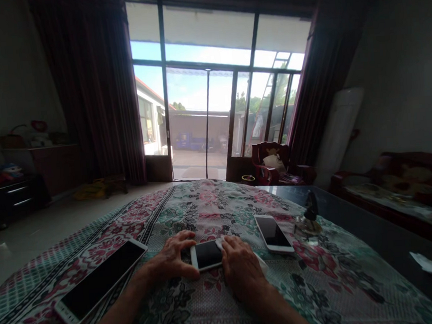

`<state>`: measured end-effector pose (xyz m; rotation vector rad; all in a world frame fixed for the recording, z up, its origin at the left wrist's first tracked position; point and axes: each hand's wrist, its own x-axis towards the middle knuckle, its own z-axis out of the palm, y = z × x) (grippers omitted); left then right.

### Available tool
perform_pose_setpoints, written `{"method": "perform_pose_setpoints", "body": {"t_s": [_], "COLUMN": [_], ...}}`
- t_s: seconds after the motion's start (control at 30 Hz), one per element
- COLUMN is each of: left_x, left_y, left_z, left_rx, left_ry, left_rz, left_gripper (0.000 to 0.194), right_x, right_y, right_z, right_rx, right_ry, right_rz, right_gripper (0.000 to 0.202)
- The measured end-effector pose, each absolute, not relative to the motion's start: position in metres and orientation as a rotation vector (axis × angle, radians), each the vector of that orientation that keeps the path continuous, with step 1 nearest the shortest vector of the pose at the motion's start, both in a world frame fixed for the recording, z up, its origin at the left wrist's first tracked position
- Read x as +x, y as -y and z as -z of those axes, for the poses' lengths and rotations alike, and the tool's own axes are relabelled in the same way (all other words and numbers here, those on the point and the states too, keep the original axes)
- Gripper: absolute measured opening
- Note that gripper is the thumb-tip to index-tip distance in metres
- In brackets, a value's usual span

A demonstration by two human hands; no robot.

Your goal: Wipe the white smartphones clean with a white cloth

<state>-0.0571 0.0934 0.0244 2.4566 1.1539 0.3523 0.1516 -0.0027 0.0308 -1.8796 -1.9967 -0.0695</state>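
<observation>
A white smartphone (207, 255) with a dark screen lies crosswise on the flowered tablecloth, between my two hands. Thumb and fingers of my left hand (173, 256) grip its left end from both sides. Over the right end rests my right hand (241, 264), pressing a white cloth or tissue (261, 264) onto the screen; most of that cloth is hidden under the palm. A larger white phone (102, 282) lies slantwise left of my left forearm. Just beyond my right hand is another white phone (275, 233), screen up.
The patterned tablecloth (321, 288) covers the bed-like surface before me. A small dark figurine on a clear base (310, 214) stands right of the phones. Farther right, a crumpled white wrapper (428, 264) lies on a dark tabletop (369, 230). Wooden chair (271, 160) and glass doors are beyond.
</observation>
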Motion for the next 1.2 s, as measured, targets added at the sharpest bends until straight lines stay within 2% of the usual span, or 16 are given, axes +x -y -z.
{"method": "perform_pose_setpoints", "body": {"t_s": [0.33,0.7,1.03,1.2], "left_x": [-0.058,-0.058,-0.063,-0.064], "left_y": [-0.102,-0.098,-0.113,-0.112], "left_z": [-0.001,-0.014,0.012,0.008], "left_rx": [2.532,2.498,2.555,2.550], "left_ry": [-1.150,-1.160,-1.141,-1.143], "left_rz": [-0.466,-0.363,-0.456,-0.401], "left_gripper": [0.075,0.077,0.079,0.078], "right_x": [0.125,0.168,0.130,0.150], "right_y": [0.015,-0.015,0.008,-0.006], "right_z": [-0.024,-0.029,-0.017,-0.023], "right_rx": [-1.555,-1.936,-1.605,-1.705], "right_ry": [2.283,1.982,2.218,2.107], "right_rz": [-0.127,-0.064,-0.084,-0.108], "right_gripper": [0.038,0.043,0.042,0.042]}}
